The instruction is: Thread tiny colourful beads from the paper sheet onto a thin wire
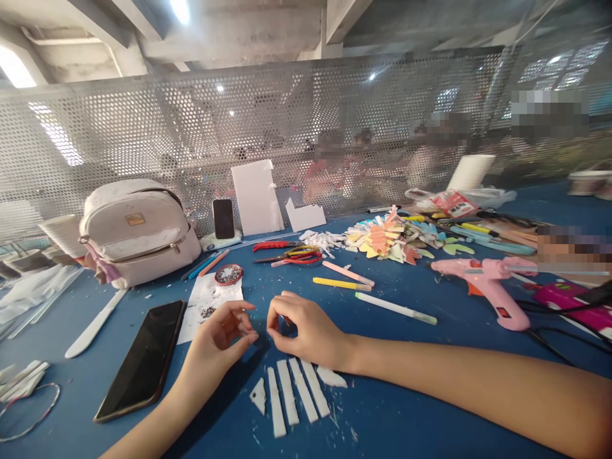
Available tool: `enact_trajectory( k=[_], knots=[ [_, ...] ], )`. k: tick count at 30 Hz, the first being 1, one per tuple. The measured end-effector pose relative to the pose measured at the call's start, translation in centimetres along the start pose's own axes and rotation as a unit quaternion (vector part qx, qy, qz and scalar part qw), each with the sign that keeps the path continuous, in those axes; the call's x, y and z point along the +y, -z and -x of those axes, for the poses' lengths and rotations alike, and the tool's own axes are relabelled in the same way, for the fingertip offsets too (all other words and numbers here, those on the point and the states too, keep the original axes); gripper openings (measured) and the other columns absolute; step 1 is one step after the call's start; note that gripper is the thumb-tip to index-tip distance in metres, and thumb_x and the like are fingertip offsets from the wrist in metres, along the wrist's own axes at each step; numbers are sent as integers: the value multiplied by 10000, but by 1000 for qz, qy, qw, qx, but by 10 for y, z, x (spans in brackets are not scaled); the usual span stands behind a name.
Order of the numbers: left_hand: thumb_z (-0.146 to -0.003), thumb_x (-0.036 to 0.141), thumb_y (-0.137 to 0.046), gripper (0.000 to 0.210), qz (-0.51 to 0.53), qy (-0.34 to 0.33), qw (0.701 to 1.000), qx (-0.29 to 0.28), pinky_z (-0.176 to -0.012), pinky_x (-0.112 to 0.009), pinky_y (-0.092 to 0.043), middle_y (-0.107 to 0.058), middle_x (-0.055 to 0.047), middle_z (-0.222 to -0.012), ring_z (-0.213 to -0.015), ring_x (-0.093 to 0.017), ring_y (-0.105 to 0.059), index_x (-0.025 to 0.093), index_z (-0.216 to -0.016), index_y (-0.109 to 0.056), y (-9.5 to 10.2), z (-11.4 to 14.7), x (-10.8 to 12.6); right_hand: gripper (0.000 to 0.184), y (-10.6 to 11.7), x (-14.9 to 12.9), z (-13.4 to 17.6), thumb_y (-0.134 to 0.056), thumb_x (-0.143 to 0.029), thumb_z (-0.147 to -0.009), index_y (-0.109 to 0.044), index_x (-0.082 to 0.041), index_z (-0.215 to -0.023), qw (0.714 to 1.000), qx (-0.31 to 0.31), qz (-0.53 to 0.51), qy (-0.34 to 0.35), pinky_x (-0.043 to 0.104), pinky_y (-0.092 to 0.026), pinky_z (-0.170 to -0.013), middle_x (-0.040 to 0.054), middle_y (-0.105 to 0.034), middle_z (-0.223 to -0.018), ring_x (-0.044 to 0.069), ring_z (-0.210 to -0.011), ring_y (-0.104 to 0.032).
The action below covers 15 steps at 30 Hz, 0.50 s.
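My left hand (pixel 220 341) is raised over the blue table, its thumb close against the curled fingers and the index finger lifted. Anything in that pinch is too small to make out. Facing it, my right hand (pixel 308 331) has thumb and index finger closed in a loop; what they hold, if anything, does not show. Below the hands lie several white foam strips (pixel 287 390), a small triangular piece with a dark spot (pixel 259 395) and a pointed white piece (pixel 331 377). Beside my left hand is white paper (pixel 194 309) with dark bits and a small round container (pixel 228 275).
A black phone (pixel 143 357) and white plastic knife (pixel 95 325) lie left, before a backpack (pixel 138 233). Markers (pixel 396 307) and red-handled scissors (pixel 299 256) lie ahead. At right are a pink glue gun (pixel 482 280) with cables and a pile of paper scraps (pixel 382 236).
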<state>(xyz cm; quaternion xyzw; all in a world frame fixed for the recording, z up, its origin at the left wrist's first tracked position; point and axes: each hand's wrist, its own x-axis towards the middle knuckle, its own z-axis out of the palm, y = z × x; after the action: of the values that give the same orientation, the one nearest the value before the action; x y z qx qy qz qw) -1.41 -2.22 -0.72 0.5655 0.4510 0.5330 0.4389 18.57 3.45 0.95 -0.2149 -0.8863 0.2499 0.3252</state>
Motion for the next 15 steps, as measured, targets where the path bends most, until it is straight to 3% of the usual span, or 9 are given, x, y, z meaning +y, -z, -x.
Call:
enact_trajectory(
  k=[15],
  knots=[
    [-793,151,-676,254,-130,-68,989,19,-796,-292,-540,-615,17,-804,-774,-165,-631,244,-1026,-642,0,5,10,103,-3,10,-2,-624,-112,-794,-558,-187,-768,992,-56,-109,-42,226,-384,-633,-20,-590,-757,120,-670,-464]
  ],
)
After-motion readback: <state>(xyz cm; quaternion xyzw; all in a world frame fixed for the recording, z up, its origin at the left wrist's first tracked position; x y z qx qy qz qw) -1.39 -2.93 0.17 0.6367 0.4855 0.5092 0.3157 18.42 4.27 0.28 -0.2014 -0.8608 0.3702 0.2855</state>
